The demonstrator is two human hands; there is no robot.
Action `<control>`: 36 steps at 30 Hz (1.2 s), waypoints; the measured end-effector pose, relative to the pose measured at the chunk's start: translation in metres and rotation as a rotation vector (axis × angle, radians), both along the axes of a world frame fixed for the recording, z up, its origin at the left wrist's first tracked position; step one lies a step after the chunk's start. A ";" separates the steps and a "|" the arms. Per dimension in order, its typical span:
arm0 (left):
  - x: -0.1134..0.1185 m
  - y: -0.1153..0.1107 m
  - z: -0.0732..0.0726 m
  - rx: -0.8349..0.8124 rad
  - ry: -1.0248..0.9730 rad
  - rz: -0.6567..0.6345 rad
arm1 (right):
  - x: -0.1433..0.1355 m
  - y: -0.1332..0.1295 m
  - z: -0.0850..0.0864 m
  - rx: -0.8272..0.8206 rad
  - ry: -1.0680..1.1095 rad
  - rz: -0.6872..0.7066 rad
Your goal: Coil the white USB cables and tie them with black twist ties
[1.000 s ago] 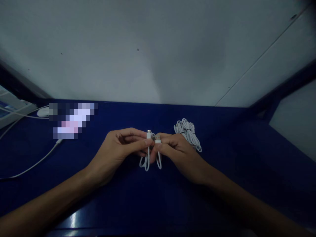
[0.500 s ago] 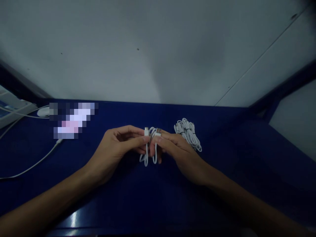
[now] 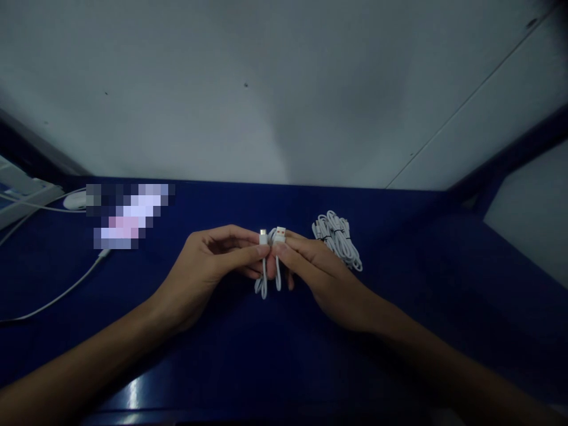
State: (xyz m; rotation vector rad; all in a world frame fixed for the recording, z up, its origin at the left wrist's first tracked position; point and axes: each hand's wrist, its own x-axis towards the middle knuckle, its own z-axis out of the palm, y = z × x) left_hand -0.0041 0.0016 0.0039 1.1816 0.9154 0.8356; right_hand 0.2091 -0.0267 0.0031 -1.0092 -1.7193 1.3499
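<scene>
Between my two hands is a white USB cable (image 3: 278,275), its loops hanging below my fingers. My left hand (image 3: 217,254) pinches the end with the small connector (image 3: 263,235), thumb in front and fingers behind. With thumb and fingers closed, my right hand (image 3: 317,260) grips the wider USB-A plug (image 3: 281,234). Both plugs point up, side by side and a little apart. My fingers hide part of the coil. Just beyond my right hand lies a pile of coiled white cables (image 3: 339,236), bound with dark ties.
A blue table (image 3: 248,367) spreads under my hands, with a pale wall (image 3: 199,106) behind it. At the left lie a blurred-out bright object (image 3: 133,219), a white cord (image 3: 66,293) running to it, and a white box-like thing (image 3: 26,201) at the edge.
My right hand has turned the USB-A plug so its metal face shows more, and brought it slightly left and up. My left hand holds nearly the same place.
</scene>
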 end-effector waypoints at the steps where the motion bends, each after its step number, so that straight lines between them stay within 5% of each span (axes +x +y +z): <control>1: 0.000 0.000 0.001 0.008 0.000 -0.005 | 0.000 0.000 -0.001 0.005 -0.007 0.006; 36: 0.004 -0.001 0.001 -0.049 -0.036 -0.030 | -0.004 -0.007 0.003 -0.038 -0.045 -0.059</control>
